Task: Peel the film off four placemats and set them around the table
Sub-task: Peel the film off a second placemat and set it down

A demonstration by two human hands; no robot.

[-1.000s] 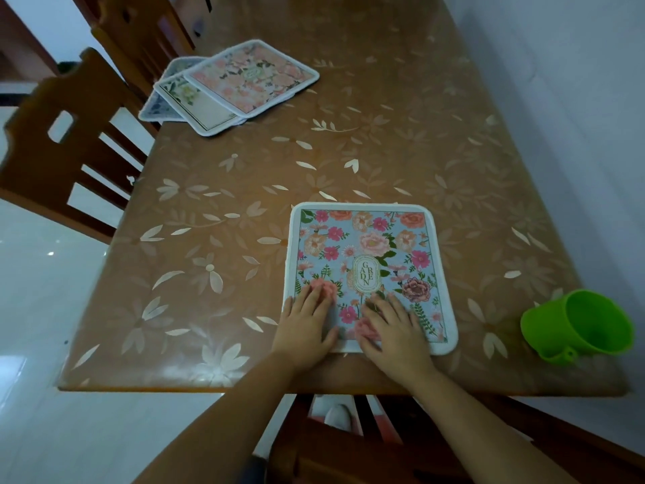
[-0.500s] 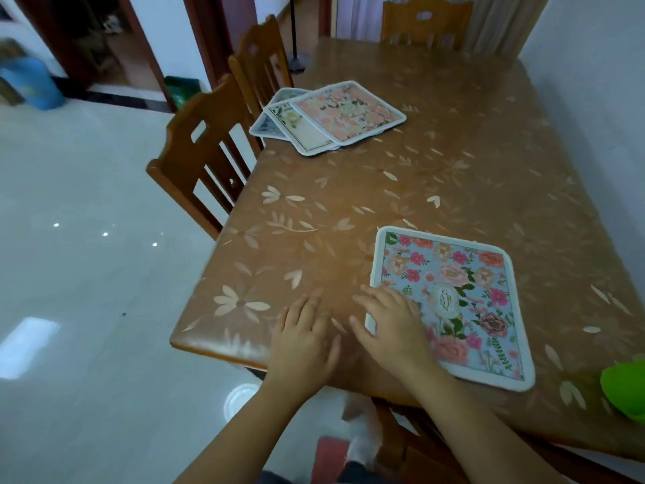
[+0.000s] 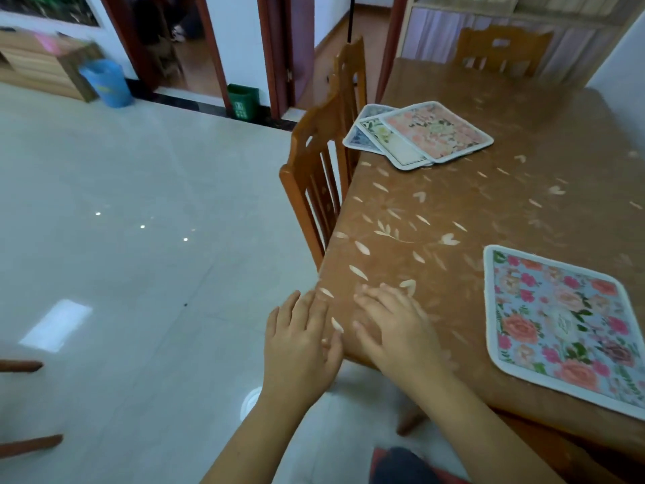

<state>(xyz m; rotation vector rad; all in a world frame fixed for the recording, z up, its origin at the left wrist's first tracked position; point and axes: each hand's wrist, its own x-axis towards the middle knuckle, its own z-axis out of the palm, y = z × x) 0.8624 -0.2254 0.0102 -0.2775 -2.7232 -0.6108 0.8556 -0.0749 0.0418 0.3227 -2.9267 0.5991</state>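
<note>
Along the far wall, past a stretch of pale tiled floor, stood a blue bin (image 3: pixel 104 83) and a small green bin (image 3: pixel 241 101). Nearer, the left hand (image 3: pixel 300 344) lay at the corner of the table (image 3: pixel 488 211), fingers spread and relaxed, grasping nothing, partly over the edge. Just behind it a wooden chair (image 3: pixel 314 190) was pushed in against the table's long side. The right hand (image 3: pixel 394 330) rested flat on the patterned table cover beside the left, fingers straight, also holding nothing. Farther along that side lay a stack of three placemats (image 3: pixel 436 134), fanned so that a pink floral one sat on top. To the right, at the near end, a blue floral placemat (image 3: pixel 558 326) lay flat and square to the edge, well apart from both hands.

One mat looked placed, so the work seemed to stand between mats. The next move would call for reaching the stack, lifting the top mat and finding a film corner to pinch; whether film covered those mats could not be told.
</note>
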